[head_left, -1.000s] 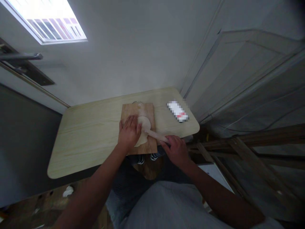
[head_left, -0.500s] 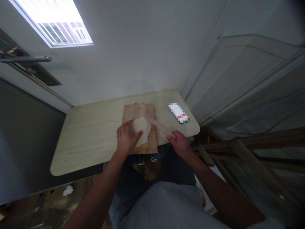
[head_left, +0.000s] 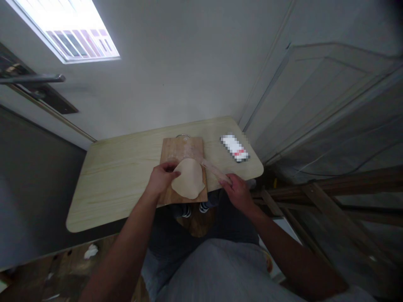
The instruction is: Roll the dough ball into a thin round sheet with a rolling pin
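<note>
1. On my feed, the left hand [head_left: 163, 176] pinches the dough [head_left: 189, 181], spread rightward of that grip over the board [head_left: 170, 144].
2. I see the right hand [head_left: 237, 189] clasping one end of the rolling pin [head_left: 215, 170].

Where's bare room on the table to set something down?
Widest: table left of the cutting board. Smaller: between board and pixelated phone, behind the rolling pin. Crowded: around dough and left hand.

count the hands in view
2: the left hand holding the dough sheet by its edge over the cutting board; the right hand, farther right, gripping the rolling pin.
</note>
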Available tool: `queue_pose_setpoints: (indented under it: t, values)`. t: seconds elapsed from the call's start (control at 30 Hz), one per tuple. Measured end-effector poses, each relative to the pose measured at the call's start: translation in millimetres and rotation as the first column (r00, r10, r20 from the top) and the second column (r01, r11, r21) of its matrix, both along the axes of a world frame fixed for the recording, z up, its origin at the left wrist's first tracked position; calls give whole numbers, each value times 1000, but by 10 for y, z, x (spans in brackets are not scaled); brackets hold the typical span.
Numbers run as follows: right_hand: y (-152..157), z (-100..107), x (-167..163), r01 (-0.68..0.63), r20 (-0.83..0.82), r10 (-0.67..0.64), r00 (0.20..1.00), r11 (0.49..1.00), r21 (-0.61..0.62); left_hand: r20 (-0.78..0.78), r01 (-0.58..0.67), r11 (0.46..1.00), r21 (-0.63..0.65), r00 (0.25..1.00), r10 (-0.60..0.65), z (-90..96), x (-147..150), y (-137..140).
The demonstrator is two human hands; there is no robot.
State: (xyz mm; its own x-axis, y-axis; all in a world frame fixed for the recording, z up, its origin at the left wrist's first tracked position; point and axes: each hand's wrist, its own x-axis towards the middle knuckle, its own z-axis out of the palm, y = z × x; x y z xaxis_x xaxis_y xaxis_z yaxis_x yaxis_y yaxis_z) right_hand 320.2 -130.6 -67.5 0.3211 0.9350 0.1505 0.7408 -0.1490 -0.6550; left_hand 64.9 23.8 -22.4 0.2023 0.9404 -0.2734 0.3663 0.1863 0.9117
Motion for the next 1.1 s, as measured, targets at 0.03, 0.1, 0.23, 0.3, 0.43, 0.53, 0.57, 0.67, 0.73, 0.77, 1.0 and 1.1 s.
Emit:
queue_pose_setpoints:
  t: [0.03, 0.1, 0.23, 0.3, 0.43, 0.53, 0.57, 0.67, 0.73, 0.77, 1.0, 1.1]
  values:
    - [1, -5, -1, 4, -2, -4, 1000, 1000, -1, -16, 12, 1000, 8, 1000, -12, 13, 14, -5]
    - [2, -7, -3, 12, -17, -12, 1000, 1000, -1, -70, 25, 999, 32, 997, -23, 40, 52, -12]
    - [-1, 9, -5, 11, -51, -11, 999, 1000, 4, -96, 51, 995, 86, 994, -42, 83, 118, -18]
    - [-3, 16, -2, 9, -69, -8, 998, 1000, 4, -56, 67, 996, 66, 996, -63, 97, 133, -23]
    - [-5, 24, 5, 20, -102, -21, 995, 1000, -9, -60, 90, 996, 3, 994, -90, 90, 114, 3]
    - [-5, 33, 10, 22, -99, -23, 995, 1000, -14, -100, 123, 991, 54, 988, -117, 60, 59, 126]
    - [-6, 36, 11, 20, -97, -22, 995, 1000, -14, -114, 145, 988, 57, 984, -138, 54, 43, 190]
    - [-9, 40, 12, 12, -98, -13, 995, 1000, -12, -182, 228, 973, 28, 958, -220, 67, 43, 405]
    - [-13, 42, 13, 5, -106, -6, 994, 1000, -6, -235, 253, 967, 29, 942, -240, 98, 96, 518]
    - [-15, 44, 14, 3, -111, -4, 994, 1000, -3, -245, 261, 965, 35, 938, -245, 113, 133, 554]
    - [-26, 61, 69, -127, -39, 127, 991, 992, 2, -214, 338, 935, 106, 926, -310, 58, 261, 505]
    - [-18, 63, 110, -210, 31, 210, 977, 978, -5, -294, 278, 936, 219, 933, -208, 5, 187, 484]
